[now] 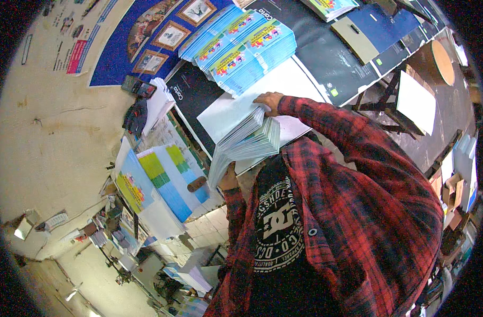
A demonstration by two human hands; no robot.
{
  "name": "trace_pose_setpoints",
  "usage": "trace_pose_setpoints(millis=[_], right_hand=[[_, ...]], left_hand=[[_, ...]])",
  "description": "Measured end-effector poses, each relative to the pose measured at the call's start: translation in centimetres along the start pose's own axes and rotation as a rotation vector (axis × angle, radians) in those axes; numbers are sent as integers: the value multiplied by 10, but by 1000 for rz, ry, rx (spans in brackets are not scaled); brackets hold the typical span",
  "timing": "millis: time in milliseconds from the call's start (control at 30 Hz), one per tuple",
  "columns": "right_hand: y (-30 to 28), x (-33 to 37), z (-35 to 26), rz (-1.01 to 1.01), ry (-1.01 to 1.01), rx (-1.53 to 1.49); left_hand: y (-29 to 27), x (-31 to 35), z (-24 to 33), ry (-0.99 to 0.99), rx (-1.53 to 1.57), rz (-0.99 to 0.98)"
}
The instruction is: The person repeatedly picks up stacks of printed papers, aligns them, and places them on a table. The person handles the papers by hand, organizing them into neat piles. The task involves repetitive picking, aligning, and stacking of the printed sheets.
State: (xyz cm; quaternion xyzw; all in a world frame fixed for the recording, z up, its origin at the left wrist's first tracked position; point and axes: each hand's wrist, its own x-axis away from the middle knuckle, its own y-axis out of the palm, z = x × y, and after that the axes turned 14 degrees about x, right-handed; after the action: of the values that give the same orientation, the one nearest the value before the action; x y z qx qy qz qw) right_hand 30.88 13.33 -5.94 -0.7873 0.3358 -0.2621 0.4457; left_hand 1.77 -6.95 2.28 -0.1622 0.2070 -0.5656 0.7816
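A thick bundle of printed sheets [248, 138] is bent and fanned between my two hands. My right hand [270, 103] is closed on its far edge, fingers curled over the top. At the near left edge my left hand [229, 178] grips the bundle from below; its fingers are partly hidden by the paper. Under the bundle lies a large white sheet [289, 84] on a black-covered table. Just beyond it stand stacked piles of blue and yellow booklets [241, 47].
To the left, more blue, green and yellow printed stacks [165, 171] lie on a second surface. A phone [138, 86] rests near the wall beside white papers [158, 105]. At the right are a blue folder [376, 29], a white-topped stand [416, 103] and a round stool [442, 62].
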Motion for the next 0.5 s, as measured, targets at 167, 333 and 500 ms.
trace_pose_setpoints(millis=[167,333,500], right_hand=[[11,-29,2,-13,-178,393],[13,-15,-1,218,-337,454],[5,17,10,-18,-164,302]], left_hand=[[-13,2,-25,-29,-247,-74],[2,5,-7,-48,165,160],[15,-17,31,-15,367,68]])
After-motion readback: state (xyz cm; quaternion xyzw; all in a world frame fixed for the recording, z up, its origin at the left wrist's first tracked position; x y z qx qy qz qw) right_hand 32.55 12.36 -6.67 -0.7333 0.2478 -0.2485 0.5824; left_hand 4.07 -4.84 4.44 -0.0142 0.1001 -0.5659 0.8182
